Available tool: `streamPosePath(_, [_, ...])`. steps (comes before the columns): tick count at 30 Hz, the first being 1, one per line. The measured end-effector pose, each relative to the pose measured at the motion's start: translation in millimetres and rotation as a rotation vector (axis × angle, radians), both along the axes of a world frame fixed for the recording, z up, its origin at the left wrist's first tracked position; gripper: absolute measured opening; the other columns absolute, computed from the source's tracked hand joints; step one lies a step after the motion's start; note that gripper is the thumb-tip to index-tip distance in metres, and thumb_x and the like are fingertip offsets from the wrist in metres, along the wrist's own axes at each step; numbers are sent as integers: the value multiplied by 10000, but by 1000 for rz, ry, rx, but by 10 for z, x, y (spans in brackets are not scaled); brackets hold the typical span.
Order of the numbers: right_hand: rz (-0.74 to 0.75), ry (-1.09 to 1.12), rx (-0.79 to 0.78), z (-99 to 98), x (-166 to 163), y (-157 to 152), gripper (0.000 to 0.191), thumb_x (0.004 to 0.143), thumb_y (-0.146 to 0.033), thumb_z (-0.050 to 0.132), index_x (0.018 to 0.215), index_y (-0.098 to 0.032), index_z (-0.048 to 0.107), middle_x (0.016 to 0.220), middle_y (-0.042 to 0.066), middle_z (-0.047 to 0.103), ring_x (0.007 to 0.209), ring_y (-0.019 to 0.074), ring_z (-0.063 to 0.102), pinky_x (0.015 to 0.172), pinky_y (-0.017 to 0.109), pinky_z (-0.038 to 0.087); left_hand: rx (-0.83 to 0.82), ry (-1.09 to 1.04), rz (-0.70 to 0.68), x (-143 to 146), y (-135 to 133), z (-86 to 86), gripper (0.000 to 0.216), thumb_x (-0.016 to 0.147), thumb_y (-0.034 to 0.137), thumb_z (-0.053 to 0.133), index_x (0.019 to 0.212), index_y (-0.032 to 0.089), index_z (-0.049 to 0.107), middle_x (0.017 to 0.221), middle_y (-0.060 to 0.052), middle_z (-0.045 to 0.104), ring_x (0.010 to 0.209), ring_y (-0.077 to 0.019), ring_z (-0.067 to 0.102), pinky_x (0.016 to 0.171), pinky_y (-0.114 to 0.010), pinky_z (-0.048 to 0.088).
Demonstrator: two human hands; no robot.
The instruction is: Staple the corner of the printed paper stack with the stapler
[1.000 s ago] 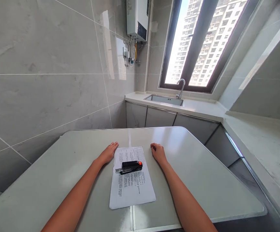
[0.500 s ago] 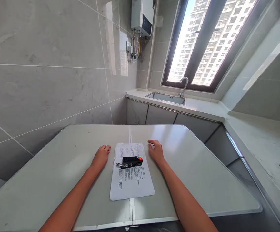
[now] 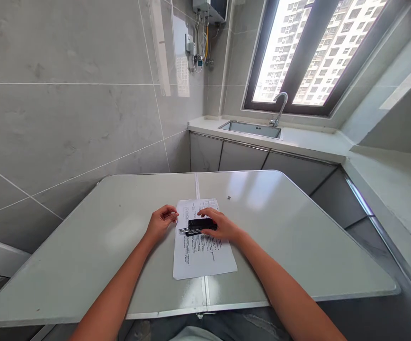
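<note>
A printed white paper sheet lies on the grey folding table in front of me. On its upper part rests a black stapler with a metal front end. My right hand is on the stapler, its fingers curled over the right end and hiding the orange tip. My left hand sits at the paper's upper left edge with fingers curled, fingertips touching the sheet beside the stapler's metal end.
A small dark speck lies on the table beyond the paper. Tiled wall stands left. A counter with a sink and tap runs under the window; another counter runs along the right.
Both hands moved inward from the table beside the paper. The right hand now covers the stapler; the left hand's fingers curled onto the paper's edge. The view shifted slightly.
</note>
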State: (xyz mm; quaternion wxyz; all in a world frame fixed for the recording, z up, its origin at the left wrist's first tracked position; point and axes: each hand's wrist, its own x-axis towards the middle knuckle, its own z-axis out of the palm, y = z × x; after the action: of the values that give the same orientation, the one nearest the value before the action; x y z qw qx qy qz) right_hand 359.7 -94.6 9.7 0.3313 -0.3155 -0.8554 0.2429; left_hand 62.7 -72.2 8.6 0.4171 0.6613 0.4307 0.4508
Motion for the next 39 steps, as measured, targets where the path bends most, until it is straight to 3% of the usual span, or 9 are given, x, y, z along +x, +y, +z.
streamPosePath(3, [3,-115,-30,-32,-73,-15,409,955,-347,638,1345,-244,571,1183,94,686,1074,247,643,932,392,508,11,-14,11,48,-16,-11,181,833,355,761,909,192,746,852,-39,723,743,-167,666,728,-292,565])
streamPosePath(8, [3,-114,-36,-54,-88,4,345,935,-318,670,1267,-237,617,1097,75,704,1014,235,651,893,361,503,159,136,-73,39,-40,-32,152,869,332,744,955,233,821,1004,-72,783,966,-230,726,893,-356,582])
streamPosePath(12, [-4,-118,-33,-64,-79,18,354,923,-312,690,1259,-225,619,1098,83,702,1016,240,642,890,360,493,208,281,-197,17,-72,8,176,917,318,694,1011,255,829,1029,-66,792,955,-228,740,895,-372,593])
streamPosePath(19, [1,-112,-24,-70,-82,22,327,929,-308,675,1242,-225,624,1062,74,695,974,230,637,862,345,494,199,332,-366,38,-159,129,221,950,312,642,1074,261,818,1111,-80,772,982,-226,728,895,-374,600])
streamPosePath(34, [-13,-104,-36,-86,-60,22,366,919,-340,700,1263,-235,631,1070,73,697,967,229,643,849,342,500,324,398,-374,26,-196,102,222,978,304,612,1062,281,816,1088,-68,771,944,-197,731,856,-330,603])
streamPosePath(39, [-11,-102,-22,-100,-61,28,366,922,-347,695,1263,-232,627,1057,74,696,964,229,642,851,340,501,337,421,-314,62,-204,114,174,942,304,658,985,285,826,1036,-55,788,934,-206,736,870,-349,597])
